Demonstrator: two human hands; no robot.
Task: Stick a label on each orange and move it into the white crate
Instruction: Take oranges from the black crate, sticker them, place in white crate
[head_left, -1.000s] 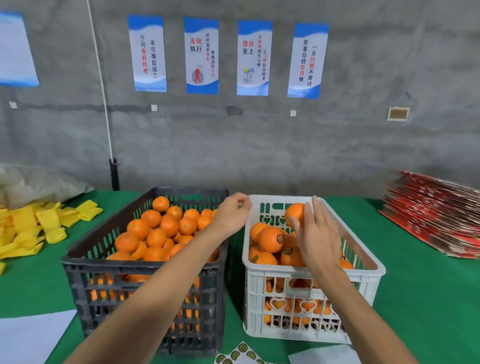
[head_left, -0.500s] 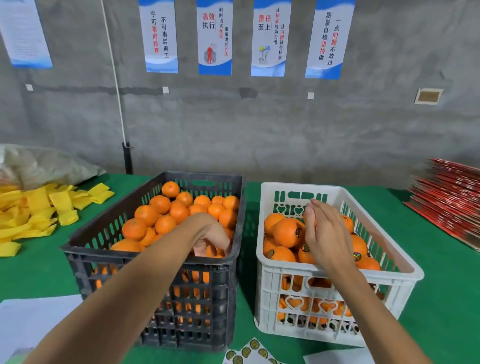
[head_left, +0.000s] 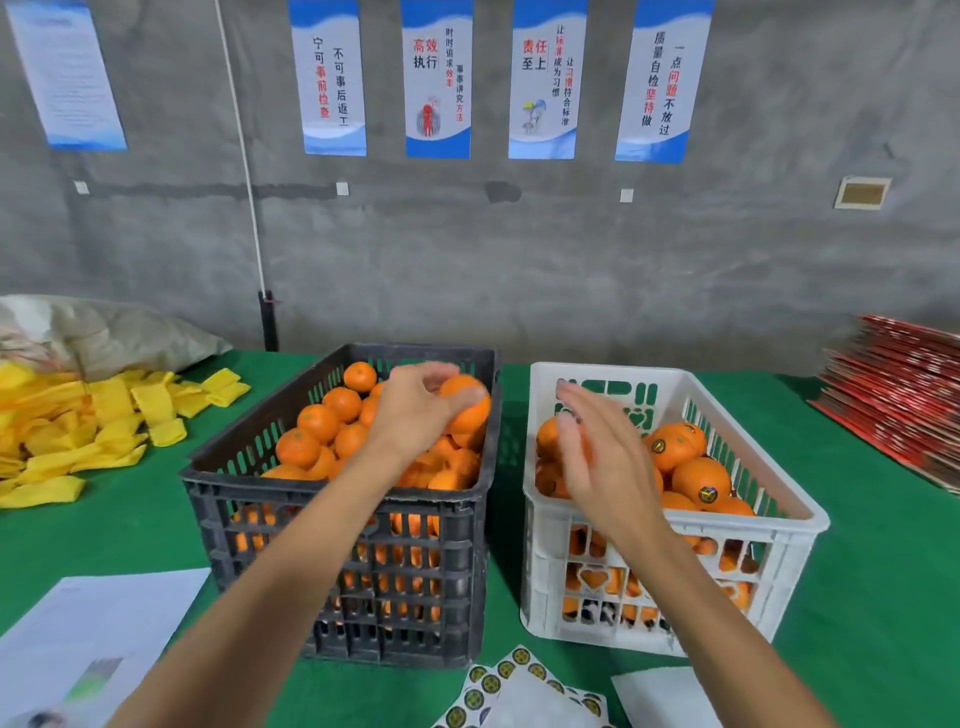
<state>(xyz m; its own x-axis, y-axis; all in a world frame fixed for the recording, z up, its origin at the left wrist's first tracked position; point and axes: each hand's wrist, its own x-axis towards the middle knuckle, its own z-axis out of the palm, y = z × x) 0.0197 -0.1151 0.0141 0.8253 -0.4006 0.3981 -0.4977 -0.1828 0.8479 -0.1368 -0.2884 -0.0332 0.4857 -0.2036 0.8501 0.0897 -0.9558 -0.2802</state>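
Your left hand (head_left: 421, 410) grips an orange (head_left: 467, 402) above the black crate (head_left: 332, 519) — fingers curled round it. Your right hand (head_left: 605, 462) hangs spread and blurred over the white crate (head_left: 779, 525), holding nothing, on the green tabletop (head_left: 883, 571).

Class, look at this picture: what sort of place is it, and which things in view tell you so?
Probably a fruit packing room. A black crate and a white crate of oranges stand on a green table, label sheets lie in front, and work-slogan posters hang on the bare concrete wall.
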